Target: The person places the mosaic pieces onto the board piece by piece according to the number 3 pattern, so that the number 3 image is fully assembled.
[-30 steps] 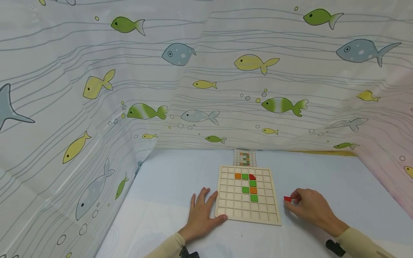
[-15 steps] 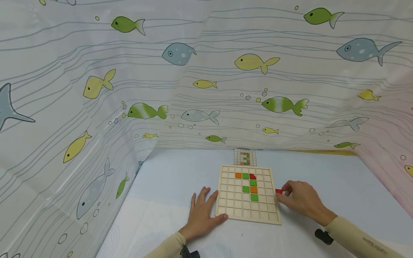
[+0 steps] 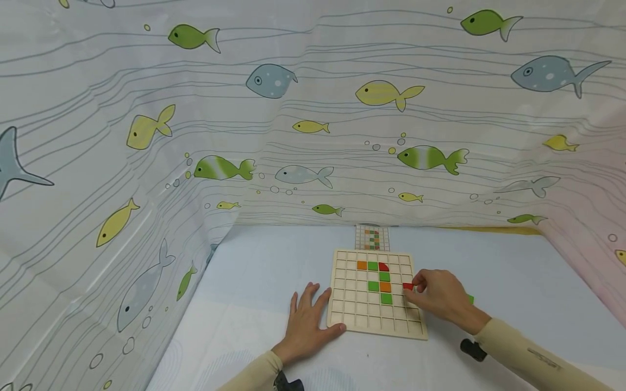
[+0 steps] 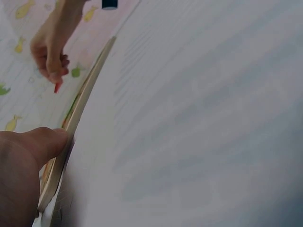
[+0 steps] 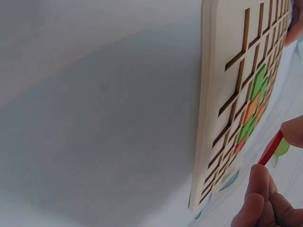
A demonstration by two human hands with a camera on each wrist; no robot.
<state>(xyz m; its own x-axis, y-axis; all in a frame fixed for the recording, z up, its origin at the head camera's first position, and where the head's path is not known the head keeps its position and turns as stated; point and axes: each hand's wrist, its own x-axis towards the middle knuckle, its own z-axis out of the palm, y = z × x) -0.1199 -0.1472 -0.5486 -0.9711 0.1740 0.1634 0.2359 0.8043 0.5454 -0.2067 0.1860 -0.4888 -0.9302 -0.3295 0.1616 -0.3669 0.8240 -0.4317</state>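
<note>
My right hand pinches a red tile between thumb and fingertips, over the right side of a wooden grid board. In the right wrist view the red tile is seen edge-on between the thumb and a finger. Spread fingers of my left hand rest at the board's left edge, with the thumb on its near left corner. Several tiles lie in the grid: an orange tile, a green tile and a round-cornered red tile in one row, with green and orange ones below.
Behind the board lies a small pattern card printed with a coloured grid. A green piece shows partly behind the right wrist. Fish-printed sheeting walls in the blue-white table at the back and sides.
My right hand has carried the red tile leftward, from beside the board to over its right columns. A green piece has come into sight behind that wrist. The left hand stays put.
</note>
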